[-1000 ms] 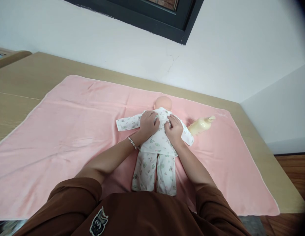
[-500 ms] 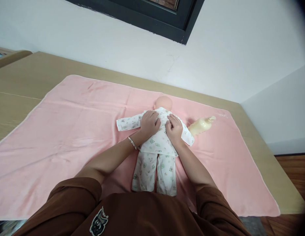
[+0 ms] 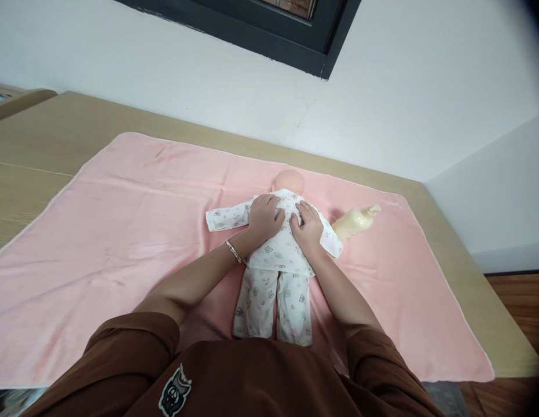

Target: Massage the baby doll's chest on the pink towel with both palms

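A baby doll [image 3: 278, 252] lies stretched out on a pink cloth [image 3: 143, 231], dressed in a white patterned top and trousers. Its smooth bald head points away from me, and no face shows. My left hand [image 3: 264, 219] rests on the left side of the doll's upper body, fingers laid out flat. On the other side, my right hand [image 3: 309, 227] lies on the top too, its thumb spread from the fingers. A pale yellow bottle [image 3: 356, 222] lies on its side by the doll's right-hand sleeve.
Beneath the cloth is a wooden table [image 3: 473, 260], its far edge against a white wall [image 3: 252, 92]. A dark window frame [image 3: 295, 49] sits in the wall above. Brown wooden floor [image 3: 521, 313] shows past the table on the right.
My right thumb has spread out a little from the fingers. The left hand, the doll and the bottle stay where they were.
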A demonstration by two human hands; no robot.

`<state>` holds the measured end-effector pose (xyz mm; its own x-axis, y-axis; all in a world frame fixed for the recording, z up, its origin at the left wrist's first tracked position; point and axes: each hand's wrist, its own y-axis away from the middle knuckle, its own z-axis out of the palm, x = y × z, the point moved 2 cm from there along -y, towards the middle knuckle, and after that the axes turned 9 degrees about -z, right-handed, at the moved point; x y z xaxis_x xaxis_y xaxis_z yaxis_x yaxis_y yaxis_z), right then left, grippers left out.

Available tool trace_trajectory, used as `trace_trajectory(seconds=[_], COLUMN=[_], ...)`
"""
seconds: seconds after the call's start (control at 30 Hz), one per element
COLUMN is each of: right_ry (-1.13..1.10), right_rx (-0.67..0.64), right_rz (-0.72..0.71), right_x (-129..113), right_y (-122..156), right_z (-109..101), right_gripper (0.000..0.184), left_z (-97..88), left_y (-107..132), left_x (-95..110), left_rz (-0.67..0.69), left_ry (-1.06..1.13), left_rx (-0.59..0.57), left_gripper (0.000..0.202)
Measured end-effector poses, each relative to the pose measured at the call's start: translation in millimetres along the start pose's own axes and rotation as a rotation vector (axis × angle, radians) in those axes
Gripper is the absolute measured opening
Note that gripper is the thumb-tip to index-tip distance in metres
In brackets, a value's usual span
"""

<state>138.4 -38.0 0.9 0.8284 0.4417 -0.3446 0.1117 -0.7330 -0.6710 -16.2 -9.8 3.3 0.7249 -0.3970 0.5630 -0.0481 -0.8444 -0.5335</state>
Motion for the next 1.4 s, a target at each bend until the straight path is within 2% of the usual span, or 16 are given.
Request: trace_trajectory(seconds=[0.07,0.13,0.27,0.37,0.47,0.6,0.8,1.1,1.27,1.4], right_ry=[-0.001,-0.001,0.005,-0.010,-0.046,-0.098,-0.108,-0.157,-0.031,-0.002], right_rx=[-0.124,-0.177,-0.048,0.081,0.114,0.030,-0.063,-0.040,-0.083,-0.259], right_rz=[-0.029,-0.072,-0.121,-0.099,-0.049,0.021,0.070,0.105,-0.022,-0.120], right_x=[1,3,3,0,-2,0,5,9,-12,-27], right_y=[-4,-6,-3,1,0,-5,-7,-8,-8,-6], right_z=[0,0,0,-2,-3,-4,0,-2,-12,-9], right_gripper=[0.043,0.045,0.035,0.026,0.024,0.034,0.043,0.036,0.044,0.047], left_z=[0.7,1.0,-0.1,-1.0,-1.0,0.9,6.1,5.4,4.3,4.4], left_y=[-2,-3,-2,0,0,-3,-5,-5,-5,-4], left_x=[1,2,2,1,0,-1,-5,-5,-6,-7], left_rz=[0.038,0.101,0.160,0.126,0.047,-0.045,-0.063,-0.081,-0.078,-0.046], left_ry=[0.007,0.027,0.056,0.029,0.011,0.038,0.049,0.066,0.090,0.115], left_rx=[-0.045,-0.087,-0.093,-0.044,-0.001,0.003,-0.034,-0.044,-0.046,-0.022], left_gripper=[0.033,0.034,0.027,0.019,0.016,0.021,0.029,0.030,0.030,0.032])
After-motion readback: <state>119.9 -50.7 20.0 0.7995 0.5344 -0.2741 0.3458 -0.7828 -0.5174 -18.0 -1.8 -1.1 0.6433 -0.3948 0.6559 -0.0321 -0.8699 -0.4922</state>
